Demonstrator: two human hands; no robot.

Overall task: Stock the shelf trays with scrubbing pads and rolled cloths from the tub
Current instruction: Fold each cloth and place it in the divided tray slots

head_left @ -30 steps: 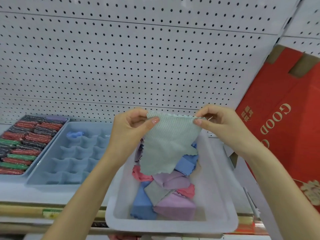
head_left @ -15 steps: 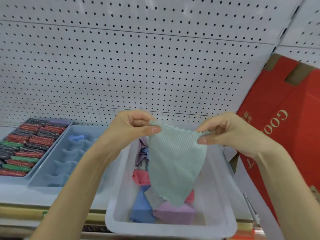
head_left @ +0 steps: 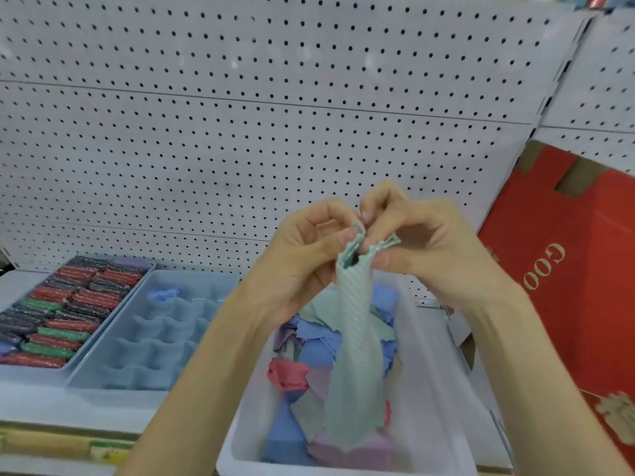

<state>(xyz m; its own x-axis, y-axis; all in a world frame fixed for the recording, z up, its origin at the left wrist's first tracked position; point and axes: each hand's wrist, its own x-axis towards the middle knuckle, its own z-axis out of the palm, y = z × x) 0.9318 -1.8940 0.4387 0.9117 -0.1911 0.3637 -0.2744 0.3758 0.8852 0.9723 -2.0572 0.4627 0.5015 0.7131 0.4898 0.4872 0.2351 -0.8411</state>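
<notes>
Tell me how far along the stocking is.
Done: the scrubbing pads fill the left tray, and one blue rolled cloth sits in a back corner cell of the divided tray. In hand: left hand and right hand pinch the top of a green cloth, bunched narrow above the tub. Left: the other visible cells look empty, and a pile of loose cloths lies in the tub.

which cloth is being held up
The pale green cloth, pinched at its top by the left hand and right hand, hanging over the tub. The blue, pink and lilac cloths lie loose inside.
</notes>
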